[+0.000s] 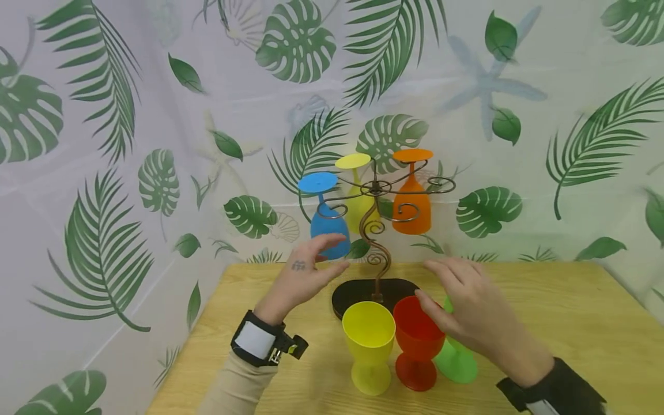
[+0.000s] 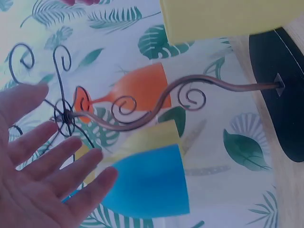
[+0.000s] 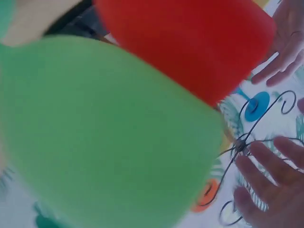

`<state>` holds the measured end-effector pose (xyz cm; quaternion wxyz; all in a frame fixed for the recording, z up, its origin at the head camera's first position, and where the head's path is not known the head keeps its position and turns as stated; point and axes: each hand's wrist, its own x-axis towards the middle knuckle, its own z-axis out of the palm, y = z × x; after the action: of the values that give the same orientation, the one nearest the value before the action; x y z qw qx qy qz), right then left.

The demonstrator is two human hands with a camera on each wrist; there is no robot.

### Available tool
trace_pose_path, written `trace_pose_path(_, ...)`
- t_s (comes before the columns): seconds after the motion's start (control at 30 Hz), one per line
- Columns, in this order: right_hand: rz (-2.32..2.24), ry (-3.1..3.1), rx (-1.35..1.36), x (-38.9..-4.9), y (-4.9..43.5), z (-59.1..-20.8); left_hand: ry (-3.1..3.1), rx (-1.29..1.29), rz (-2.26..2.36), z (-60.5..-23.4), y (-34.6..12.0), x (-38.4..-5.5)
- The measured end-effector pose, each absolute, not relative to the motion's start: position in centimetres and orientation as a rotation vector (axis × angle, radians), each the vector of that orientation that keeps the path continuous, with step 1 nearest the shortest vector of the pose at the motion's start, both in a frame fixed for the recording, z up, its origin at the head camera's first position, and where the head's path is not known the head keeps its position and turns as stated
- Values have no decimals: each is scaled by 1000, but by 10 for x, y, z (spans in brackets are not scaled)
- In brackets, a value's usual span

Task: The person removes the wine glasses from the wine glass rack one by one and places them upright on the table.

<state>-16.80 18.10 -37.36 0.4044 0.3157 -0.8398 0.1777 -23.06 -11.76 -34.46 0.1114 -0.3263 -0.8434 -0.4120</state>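
Observation:
Fingers spread and holding nothing, my left hand [image 1: 301, 278] is in front of the blue goblet [image 1: 324, 222], overlapping its lower rim in the head view. That goblet hangs upside down by its foot from a curled metal rack [image 1: 386, 259]. Yellow [image 1: 355, 207] and orange [image 1: 412, 210] goblets hang there too. My right hand [image 1: 472, 305], its fingers extended, is over the standing green goblet [image 1: 459, 364] and hides most of its bowl. Upright beside that goblet are a red goblet [image 1: 416, 346] and a yellow goblet [image 1: 370, 346]. In the right wrist view, the green bowl [image 3: 109, 128] fills much of the foreground.
The rack's dark oval base [image 1: 346, 293] rests on a wooden table [image 1: 560, 323], behind the standing goblets. An unoccupied scrolled arm [image 1: 442, 185] points right. A leaf-patterned cloth [image 1: 197, 138] hangs behind the table and along its left side.

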Motion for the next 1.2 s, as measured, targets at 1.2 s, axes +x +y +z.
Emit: trace_pose_path(1.2,1062,-2687,889,-274,82,-329,-2302,-606,-1436,-372,-127,-286)
